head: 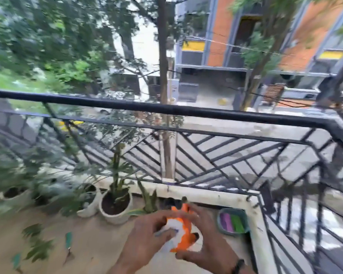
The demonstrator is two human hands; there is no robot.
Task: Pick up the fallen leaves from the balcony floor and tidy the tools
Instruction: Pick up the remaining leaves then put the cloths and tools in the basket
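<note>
Both my hands hold an orange and white glove (pixel 181 232) low in the middle of the view. My left hand (pixel 147 236) grips its white part from the left. My right hand (pixel 204 240) curls round its orange part from the right. Green fallen leaves (pixel 37 244) lie on the tan balcony floor (pixel 91 252) at the lower left. Two teal-handled garden tools lie there too, one (pixel 68 244) beside the leaves and one (pixel 16 262) nearer the left corner. The whole picture is blurred.
White pots with plants (pixel 115 208) stand in a row along the balcony's low white ledge (pixel 212 196). A grey basin (pixel 233 221) holding purple and green items sits in the right corner. A black metal railing (pixel 166 109) closes the balcony ahead and to the right.
</note>
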